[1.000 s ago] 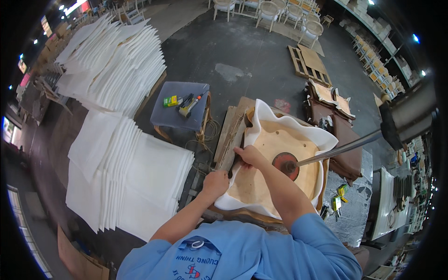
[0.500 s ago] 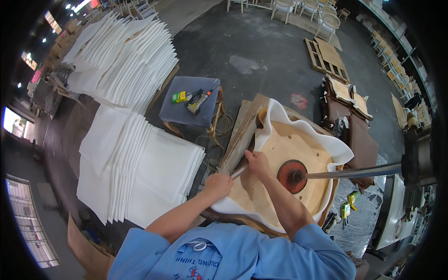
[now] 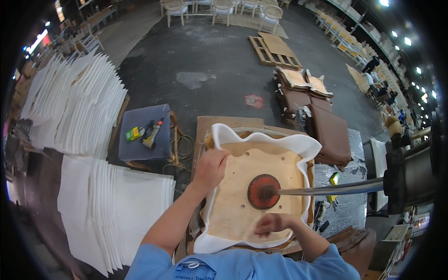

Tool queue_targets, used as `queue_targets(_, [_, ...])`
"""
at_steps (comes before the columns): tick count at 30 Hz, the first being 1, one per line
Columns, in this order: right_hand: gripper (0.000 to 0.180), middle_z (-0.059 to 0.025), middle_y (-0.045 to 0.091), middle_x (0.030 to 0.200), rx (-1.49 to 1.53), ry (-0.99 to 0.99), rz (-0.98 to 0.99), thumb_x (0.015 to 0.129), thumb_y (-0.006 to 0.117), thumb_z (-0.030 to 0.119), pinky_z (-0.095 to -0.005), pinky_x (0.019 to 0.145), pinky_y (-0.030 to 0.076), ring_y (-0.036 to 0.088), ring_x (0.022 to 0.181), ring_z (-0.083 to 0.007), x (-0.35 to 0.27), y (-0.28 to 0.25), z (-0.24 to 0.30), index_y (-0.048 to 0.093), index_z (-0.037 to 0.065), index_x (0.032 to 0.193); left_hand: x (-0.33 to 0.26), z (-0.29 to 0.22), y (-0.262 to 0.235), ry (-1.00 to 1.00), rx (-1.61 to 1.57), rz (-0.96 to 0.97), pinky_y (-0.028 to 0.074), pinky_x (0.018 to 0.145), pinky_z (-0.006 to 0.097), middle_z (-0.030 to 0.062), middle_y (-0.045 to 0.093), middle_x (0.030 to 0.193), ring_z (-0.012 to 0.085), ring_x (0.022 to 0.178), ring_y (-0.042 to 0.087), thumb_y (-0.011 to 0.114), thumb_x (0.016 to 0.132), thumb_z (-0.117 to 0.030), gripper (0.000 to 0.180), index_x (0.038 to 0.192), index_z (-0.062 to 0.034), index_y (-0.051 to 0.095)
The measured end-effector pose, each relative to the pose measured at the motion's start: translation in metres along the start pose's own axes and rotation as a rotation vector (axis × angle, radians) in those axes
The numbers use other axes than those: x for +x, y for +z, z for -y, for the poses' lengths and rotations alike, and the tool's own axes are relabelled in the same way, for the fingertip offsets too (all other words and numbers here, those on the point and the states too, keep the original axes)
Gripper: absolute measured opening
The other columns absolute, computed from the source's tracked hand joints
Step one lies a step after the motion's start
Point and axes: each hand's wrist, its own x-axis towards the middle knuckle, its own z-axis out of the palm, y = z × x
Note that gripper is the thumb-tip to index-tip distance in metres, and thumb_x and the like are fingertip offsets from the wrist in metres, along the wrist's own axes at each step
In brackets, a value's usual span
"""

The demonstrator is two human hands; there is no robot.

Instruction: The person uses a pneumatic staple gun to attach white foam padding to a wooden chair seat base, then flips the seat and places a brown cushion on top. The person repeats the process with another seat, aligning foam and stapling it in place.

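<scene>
A wooden seat board [image 3: 228, 200] lies in front of me with its bare underside up. White foam padding [image 3: 275, 138] stands up in waves around its rim, with brown cover material showing outside it. A round red press pad [image 3: 263, 192] on a metal rod bears on the board's middle. My left hand [image 3: 210, 171] is closed on the foam and cover edge at the board's left side, near the far left corner. My right hand [image 3: 274, 224] hovers over the board's near part, its curled fingers smeared by motion; I see nothing in them.
Stacked white foam sheets [image 3: 135, 200] stand at my left. A blue padded stool [image 3: 144, 133] holds a tool and a yellow-green box. Brown cushions [image 3: 329, 133] are piled at the right, and the metal press rod [image 3: 340, 187] reaches in from that side. A wooden pallet [image 3: 273, 51] lies farther off.
My right hand has left the board's left edge and moved toward its near side. My left hand has shifted farther along the left edge. The head view has swung right, and the board sits straighter.
</scene>
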Motion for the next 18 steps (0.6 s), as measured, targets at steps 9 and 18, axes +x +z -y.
queue_targets(9, [0.020,-0.0165,0.080,0.099,-0.478,-0.361,-1.587,0.100,0.079,0.024,-0.0453,0.082,0.058,0.077,0.093,-0.0364,-0.064,-0.206,0.038,0.081,0.004,0.104,0.132,0.029,0.099,-0.160,0.609,0.689,0.060,0.101,0.049,0.0161,0.075,0.113,0.0372,0.117,0.073,0.078,0.099,-0.021,0.027,0.121,-0.0066,0.078])
queue_targets(18, [0.067,-0.0209,0.071,0.121,-0.874,0.082,-1.017,0.078,0.099,0.039,-0.0528,0.101,0.056,0.068,0.122,-0.0433,-0.002,-0.241,0.033,0.070,0.009,0.131,0.077,0.034,0.098,-0.361,0.545,0.545,0.060,0.107,0.050,0.0161,0.066,0.135,0.0377,0.133,0.065,0.088,0.093,-0.028,0.051,0.134,-0.0071,0.068])
